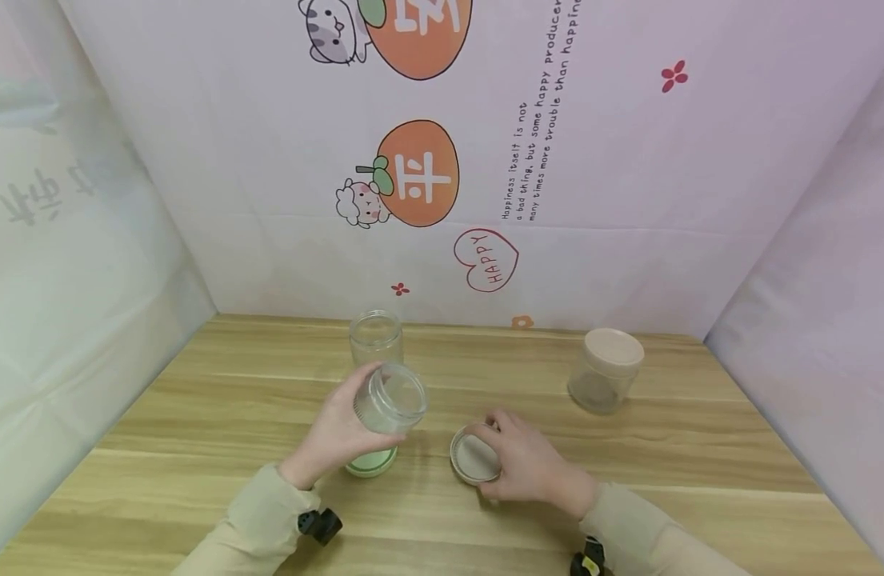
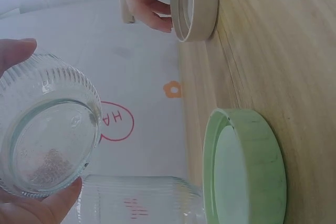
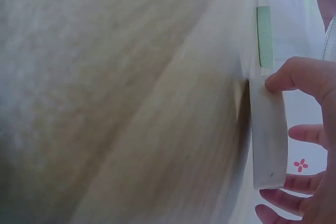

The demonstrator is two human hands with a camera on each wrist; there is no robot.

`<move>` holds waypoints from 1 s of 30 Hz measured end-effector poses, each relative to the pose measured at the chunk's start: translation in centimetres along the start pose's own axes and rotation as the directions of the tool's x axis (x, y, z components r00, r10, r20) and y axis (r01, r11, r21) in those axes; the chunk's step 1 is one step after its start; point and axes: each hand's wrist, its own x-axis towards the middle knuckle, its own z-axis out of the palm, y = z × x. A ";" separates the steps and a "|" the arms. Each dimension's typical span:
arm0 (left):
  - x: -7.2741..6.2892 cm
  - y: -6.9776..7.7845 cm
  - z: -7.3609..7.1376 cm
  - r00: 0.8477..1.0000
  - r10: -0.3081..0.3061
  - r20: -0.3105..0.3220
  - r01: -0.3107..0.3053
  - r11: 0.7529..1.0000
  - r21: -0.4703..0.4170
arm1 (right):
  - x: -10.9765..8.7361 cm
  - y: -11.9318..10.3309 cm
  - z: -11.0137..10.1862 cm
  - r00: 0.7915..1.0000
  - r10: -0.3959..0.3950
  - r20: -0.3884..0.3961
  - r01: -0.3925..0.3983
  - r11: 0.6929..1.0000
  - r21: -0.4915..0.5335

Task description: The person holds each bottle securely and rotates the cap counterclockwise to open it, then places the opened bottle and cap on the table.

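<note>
My left hand [image 1: 344, 428] grips a clear ribbed jar [image 1: 391, 398] with no lid, tilted and raised above the table; its round base [image 2: 50, 148] faces the left wrist camera. Thumb and fingers of my right hand [image 1: 524, 460] hold a beige lid [image 1: 474, 456] by its rim, its hollow side up, close over the wood. A green lid [image 1: 371, 462] lies hollow side up below the left hand, partly covered by it in the head view. Behind the held jar stands a second open clear jar [image 1: 376, 336], its lower part hidden.
At the back right stands a clear jar [image 1: 602, 388] with a beige lid [image 1: 614, 349] on it. A printed white cloth [image 1: 593, 272] rises behind the wooden table [image 1: 485, 380], and pale cloth walls [image 1: 794, 264] flank it on both sides.
</note>
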 end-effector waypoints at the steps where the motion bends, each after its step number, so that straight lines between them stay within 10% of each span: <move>1: 0.0 0.1 0.0 1.000 0.000 0.000 0.000 1.000 -0.001 | 0.0 0.0 0.0 1.000 -0.006 -0.004 0.006 1.000 -0.002; 13: 0.0 0.4 0.5 1.000 0.001 -0.010 -0.001 1.000 0.001 | -0.5 0.2 0.3 0.999 -0.035 0.014 0.035 0.999 0.022; 30: 1.0 1.0 1.3 0.985 -0.156 -0.072 0.145 0.981 -0.131 | -0.5 -0.1 -0.3 1.000 -0.006 0.024 0.004 0.998 0.069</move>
